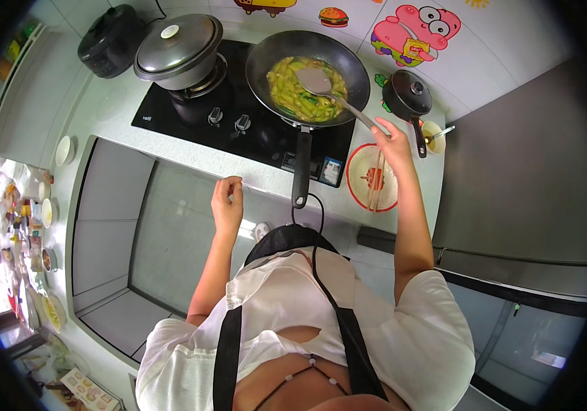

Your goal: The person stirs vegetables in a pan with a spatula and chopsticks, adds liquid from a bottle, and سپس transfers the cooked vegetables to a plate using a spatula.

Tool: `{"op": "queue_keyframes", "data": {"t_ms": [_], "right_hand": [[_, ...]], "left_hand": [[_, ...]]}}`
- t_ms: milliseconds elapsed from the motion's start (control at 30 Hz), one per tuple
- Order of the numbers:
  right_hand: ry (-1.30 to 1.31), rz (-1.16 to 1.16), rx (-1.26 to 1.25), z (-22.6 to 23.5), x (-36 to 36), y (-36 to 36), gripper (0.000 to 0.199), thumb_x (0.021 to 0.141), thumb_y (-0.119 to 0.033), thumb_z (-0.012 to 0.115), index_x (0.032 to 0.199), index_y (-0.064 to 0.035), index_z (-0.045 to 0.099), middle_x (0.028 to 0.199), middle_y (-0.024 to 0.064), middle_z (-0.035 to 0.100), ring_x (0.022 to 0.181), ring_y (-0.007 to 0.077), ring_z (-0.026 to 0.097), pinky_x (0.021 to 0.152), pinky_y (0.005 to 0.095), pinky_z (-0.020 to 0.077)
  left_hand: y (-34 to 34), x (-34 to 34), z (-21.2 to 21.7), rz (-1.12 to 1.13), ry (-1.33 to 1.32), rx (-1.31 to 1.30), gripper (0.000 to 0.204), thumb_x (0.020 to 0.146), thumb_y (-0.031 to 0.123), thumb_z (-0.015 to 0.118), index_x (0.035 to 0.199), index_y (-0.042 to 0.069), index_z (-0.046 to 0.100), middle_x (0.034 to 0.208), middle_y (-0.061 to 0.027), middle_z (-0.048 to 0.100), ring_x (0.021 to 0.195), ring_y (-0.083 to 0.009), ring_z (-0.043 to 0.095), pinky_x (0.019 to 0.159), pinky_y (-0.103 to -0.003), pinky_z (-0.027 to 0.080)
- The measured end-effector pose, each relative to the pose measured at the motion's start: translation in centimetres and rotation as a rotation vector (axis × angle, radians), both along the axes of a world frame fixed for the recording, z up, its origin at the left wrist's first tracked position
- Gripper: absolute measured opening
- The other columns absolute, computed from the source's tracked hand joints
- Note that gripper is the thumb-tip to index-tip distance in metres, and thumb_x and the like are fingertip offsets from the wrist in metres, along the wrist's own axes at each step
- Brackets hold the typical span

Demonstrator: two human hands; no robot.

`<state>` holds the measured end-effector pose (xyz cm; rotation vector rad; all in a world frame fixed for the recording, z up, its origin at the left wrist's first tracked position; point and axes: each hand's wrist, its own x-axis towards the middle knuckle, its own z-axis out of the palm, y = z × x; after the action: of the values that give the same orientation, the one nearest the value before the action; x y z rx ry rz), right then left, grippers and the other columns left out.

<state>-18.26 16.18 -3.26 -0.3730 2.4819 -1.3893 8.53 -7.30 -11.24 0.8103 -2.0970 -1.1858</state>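
My right hand (391,139) grips the long handle of a metal spatula (321,83), whose blade lies in the yellow-green vegetables (292,92) inside a black wok (259,65). The wok sits on the right burner of a black stove (170,113), its handle (301,170) pointing toward me. My left hand (228,203) hangs near the counter's front edge, fingers loosely curled, holding nothing that I can see.
A lidded grey pot (178,49) stands on the left burner, a black cooker (110,40) behind it. Right of the wok are a red-rimmed bowl with chopsticks (372,178), a small black lidded saucepan (407,96) and a small cup (433,137). Cluttered shelves run along the left.
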Motion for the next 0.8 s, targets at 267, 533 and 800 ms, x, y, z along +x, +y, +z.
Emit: {"op": "queue_keyframes", "data": {"t_ms": [267, 533, 800], "right_hand": [[-0.309, -0.047, 0.010, 1.2, 3.2, 0.6, 0.041, 0.087, -0.039, 0.049, 0.111, -0.0059, 0.056, 0.085, 0.0033, 0.063, 0.062, 0.0097, 0.057, 0.058, 0.0212, 0.0460], [0.045, -0.322, 0.440, -7.9, 5.3, 8.8, 0.032, 0.078, -0.027, 0.061, 0.097, -0.0021, 0.057, 0.093, 0.0148, 0.062, 0.079, 0.0279, 0.061, 0.070, 0.0357, 0.0471], [0.198, -0.306, 0.690, -11.1, 5.3, 7.3, 0.058, 0.072, -0.029, 0.066, 0.115, 0.0003, 0.042, 0.092, 0.0157, 0.061, 0.087, 0.0296, 0.060, 0.073, 0.0405, 0.0475]], "left_hand": [[-0.3, -0.9, -0.8, -0.088, -0.003, 0.033, 0.008, 0.081, 0.001, 0.055, 0.088, 0.002, 0.058, 0.083, -0.0066, 0.058, 0.074, -0.0136, 0.057, 0.068, -0.025, 0.046], [0.7, -3.4, -2.1, -0.229, -0.006, 0.049, 0.007, 0.081, 0.002, 0.055, 0.088, 0.001, 0.058, 0.083, -0.0058, 0.059, 0.074, -0.0122, 0.057, 0.067, -0.024, 0.046], [2.3, -5.3, -1.4, -0.250, 0.007, 0.022, 0.007, 0.082, 0.003, 0.055, 0.088, 0.001, 0.058, 0.080, -0.0050, 0.059, 0.071, -0.0107, 0.056, 0.067, -0.022, 0.045]]}}
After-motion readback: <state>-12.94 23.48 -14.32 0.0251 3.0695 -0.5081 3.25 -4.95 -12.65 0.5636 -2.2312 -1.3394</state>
